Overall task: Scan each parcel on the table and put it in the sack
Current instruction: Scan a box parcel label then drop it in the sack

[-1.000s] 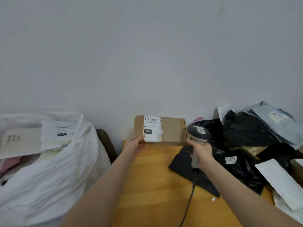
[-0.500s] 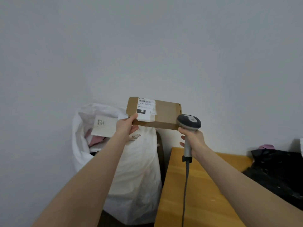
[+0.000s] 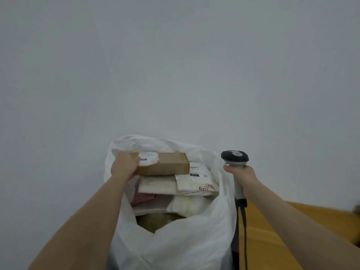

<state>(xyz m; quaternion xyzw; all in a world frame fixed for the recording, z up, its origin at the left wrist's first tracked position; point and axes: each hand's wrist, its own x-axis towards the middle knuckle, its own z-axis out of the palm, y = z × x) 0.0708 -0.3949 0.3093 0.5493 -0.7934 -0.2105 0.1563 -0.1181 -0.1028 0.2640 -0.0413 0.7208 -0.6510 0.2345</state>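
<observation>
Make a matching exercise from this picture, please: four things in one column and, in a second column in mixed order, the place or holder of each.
Things
1. cardboard box
2. scanner
3. white sack
4. table

Places
A. gripped by the right hand
B. at the lower right, beside the right arm
C. held by the left hand, above the other parcels
D. open, between the two arms

Pairs: 1-C, 2-A, 3-D, 4-B

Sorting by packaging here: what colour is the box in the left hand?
Plain brown cardboard box with a white label; the head view shows it best.
</observation>
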